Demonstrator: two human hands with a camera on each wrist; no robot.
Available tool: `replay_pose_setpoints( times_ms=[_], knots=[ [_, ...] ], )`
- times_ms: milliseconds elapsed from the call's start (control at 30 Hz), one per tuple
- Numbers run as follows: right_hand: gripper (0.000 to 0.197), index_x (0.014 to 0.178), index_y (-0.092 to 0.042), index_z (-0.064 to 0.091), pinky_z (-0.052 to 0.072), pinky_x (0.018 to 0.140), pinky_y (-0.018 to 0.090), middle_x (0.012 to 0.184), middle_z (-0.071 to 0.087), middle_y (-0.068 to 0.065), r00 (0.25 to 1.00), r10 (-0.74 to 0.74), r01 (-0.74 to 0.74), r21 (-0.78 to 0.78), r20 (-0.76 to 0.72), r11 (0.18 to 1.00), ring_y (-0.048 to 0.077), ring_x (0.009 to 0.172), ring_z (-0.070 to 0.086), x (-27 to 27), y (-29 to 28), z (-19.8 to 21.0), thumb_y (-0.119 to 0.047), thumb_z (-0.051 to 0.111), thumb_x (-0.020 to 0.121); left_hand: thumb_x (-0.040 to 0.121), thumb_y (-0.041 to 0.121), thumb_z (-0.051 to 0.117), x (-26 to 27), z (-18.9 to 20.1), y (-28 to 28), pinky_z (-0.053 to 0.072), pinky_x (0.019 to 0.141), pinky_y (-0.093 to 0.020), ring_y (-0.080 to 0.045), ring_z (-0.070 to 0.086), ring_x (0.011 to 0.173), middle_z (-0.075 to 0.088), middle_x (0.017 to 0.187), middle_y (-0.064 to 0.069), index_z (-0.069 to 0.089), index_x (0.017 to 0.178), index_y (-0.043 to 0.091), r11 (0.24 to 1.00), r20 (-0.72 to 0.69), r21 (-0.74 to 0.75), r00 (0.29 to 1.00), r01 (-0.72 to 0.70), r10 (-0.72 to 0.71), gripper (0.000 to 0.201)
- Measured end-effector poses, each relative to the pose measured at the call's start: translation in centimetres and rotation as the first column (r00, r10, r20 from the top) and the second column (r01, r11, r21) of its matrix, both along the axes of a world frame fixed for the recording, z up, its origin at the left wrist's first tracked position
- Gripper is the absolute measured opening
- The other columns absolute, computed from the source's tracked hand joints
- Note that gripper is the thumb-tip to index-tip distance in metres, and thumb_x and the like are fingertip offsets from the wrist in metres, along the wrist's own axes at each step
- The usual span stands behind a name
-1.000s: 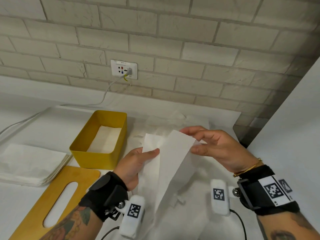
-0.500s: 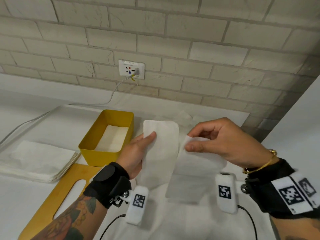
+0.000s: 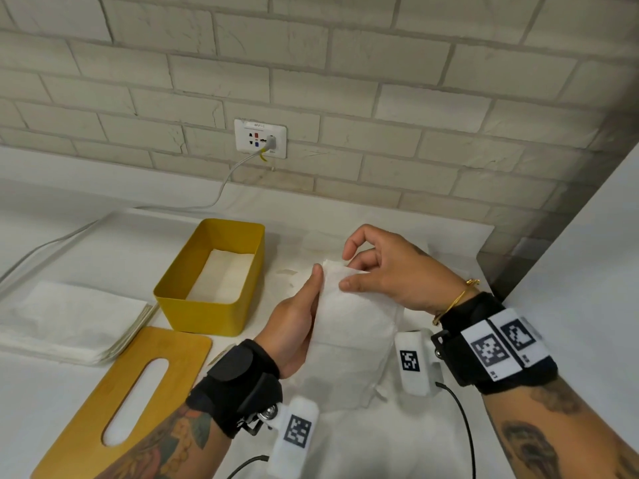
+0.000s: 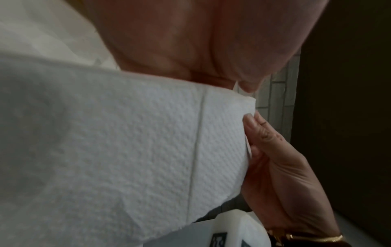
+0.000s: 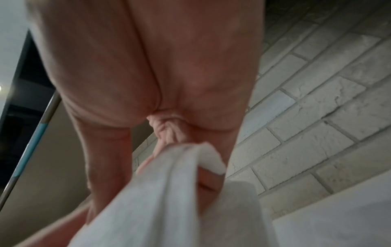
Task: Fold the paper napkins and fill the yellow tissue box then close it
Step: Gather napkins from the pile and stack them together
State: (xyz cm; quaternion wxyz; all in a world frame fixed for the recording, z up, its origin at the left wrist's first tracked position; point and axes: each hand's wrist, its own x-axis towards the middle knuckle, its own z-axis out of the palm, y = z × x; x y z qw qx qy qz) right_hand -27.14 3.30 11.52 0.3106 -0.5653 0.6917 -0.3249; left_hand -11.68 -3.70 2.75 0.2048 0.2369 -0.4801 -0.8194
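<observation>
While both hands hold it up above the bench (image 3: 345,444), the folded white napkin (image 3: 349,326) hangs between them: the left hand (image 3: 294,326) grips its left edge, thumb along the front, and the right hand (image 3: 387,271) pinches its top right corner. Left of the hands, the open yellow tissue box (image 3: 207,316) stands with folded napkins inside, its wooden lid (image 3: 114,392) flat in front, beside a napkin stack (image 3: 69,319).

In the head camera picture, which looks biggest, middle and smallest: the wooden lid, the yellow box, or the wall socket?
1. Wooden lid, though it lies nearest the camera, which swells it.
2. Yellow box, not much smaller.
3. Wall socket, clearly smallest, and farthest away.
</observation>
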Motion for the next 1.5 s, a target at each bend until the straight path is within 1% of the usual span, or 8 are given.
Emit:
replay_pose_setpoints(
  times_ms=[267,367,467,633,767,1033,1233,1500],
  knots=[
    [0.038,0.107,-0.025,0.054,0.049,0.075,0.022,0.092,0.072,-0.007,0.987,-0.133,0.120,-0.148,-0.085,0.982,0.002,0.080,0.065,0.2,-0.5,-1.3,-0.025,0.083,0.082,0.092,0.032,0.064,0.3,-0.1,0.1,0.053,0.098,-0.047,-0.033,0.072,0.103,0.074,0.114,-0.020,0.071,0.113,0.005,0.993,0.036,-0.112,0.999,0.033,-0.029,0.035],
    [0.059,0.119,-0.027,0.053,0.049,0.085,0.016,0.112,0.066,-0.012,0.926,-0.348,0.378,-0.383,0.147,0.843,-0.002,0.102,0.062,0.4,0.3,-3.2,-0.036,0.088,0.072,0.095,0.029,0.059,0.4,0.0,-0.1,0.054,0.098,-0.048,-0.036,0.071,0.106,0.073,0.115,-0.021,0.068,0.118,0.002,0.995,0.001,-0.072,0.998,-0.062,0.062,0.037],
    [0.082,0.133,-0.027,0.047,0.058,0.086,0.032,0.121,0.068,0.001,0.796,-0.328,0.431,-0.094,0.509,0.898,0.016,0.105,0.070,1.2,2.0,-5.6,-0.038,0.088,0.063,0.101,0.027,0.052,0.8,0.3,-0.7,0.052,0.103,-0.051,-0.038,0.066,0.117,0.070,0.124,-0.021,0.062,0.131,0.001,0.987,-0.066,0.023,0.985,-0.157,0.158,0.041],
    [0.034,0.121,-0.013,0.069,0.052,0.103,0.052,0.117,0.075,0.007,0.771,-0.200,0.237,0.019,0.604,0.971,0.026,0.111,0.071,3.0,2.9,-9.8,-0.016,0.078,0.088,0.092,0.029,0.059,1.1,1.0,-1.3,0.055,0.098,-0.051,-0.039,0.068,0.114,0.070,0.123,-0.021,0.062,0.130,0.001,0.981,-0.093,-0.001,0.976,-0.195,0.194,0.047],
    [0.042,0.126,-0.010,0.067,0.051,0.105,0.052,0.122,0.073,0.009,0.697,-0.153,0.191,0.024,0.701,0.981,0.029,0.115,0.069,3.7,2.8,-11.0,-0.016,0.077,0.086,0.094,0.025,0.058,1.3,0.1,-1.4,0.062,0.084,-0.047,-0.036,0.072,0.102,0.073,0.115,-0.021,0.064,0.125,0.005,0.981,-0.069,0.005,0.979,-0.193,0.193,0.037],
    [0.009,0.099,-0.006,0.067,0.058,0.063,0.030,0.088,0.076,0.015,0.851,-0.214,0.081,0.281,0.480,0.956,0.024,0.069,0.072,1.7,5.3,-12.5,-0.006,0.072,0.091,0.100,0.027,0.056,3.9,-0.7,-3.5,0.062,0.069,-0.038,-0.024,0.076,0.088,0.078,0.103,-0.009,0.066,0.118,0.017,0.926,-0.044,0.054,0.926,-0.373,0.375,0.023],
    [0.031,0.097,-0.006,0.068,0.046,0.046,0.026,0.070,0.064,0.007,0.391,-0.752,0.722,0.330,0.531,0.609,0.015,0.047,0.054,-5.7,2.3,-11.9,-0.032,0.081,0.085,0.099,0.027,0.057,4.7,-1.3,-2.9,0.058,0.075,-0.042,-0.026,0.076,0.089,0.077,0.107,-0.010,0.066,0.119,0.017,0.914,0.004,0.076,0.917,-0.399,0.400,0.024],
    [0.029,0.082,-0.019,0.053,0.033,0.041,0.020,0.063,0.041,0.000,0.357,-0.752,0.774,0.275,0.554,0.570,0.016,0.047,0.036,-5.8,-1.9,-13.5,-0.016,0.081,0.084,0.099,0.025,0.058,4.9,-1.6,-2.4,0.058,0.075,-0.041,-0.025,0.076,0.087,0.078,0.104,-0.011,0.068,0.116,0.017,0.918,0.033,0.079,0.921,-0.390,0.388,0.021]
  ],
)
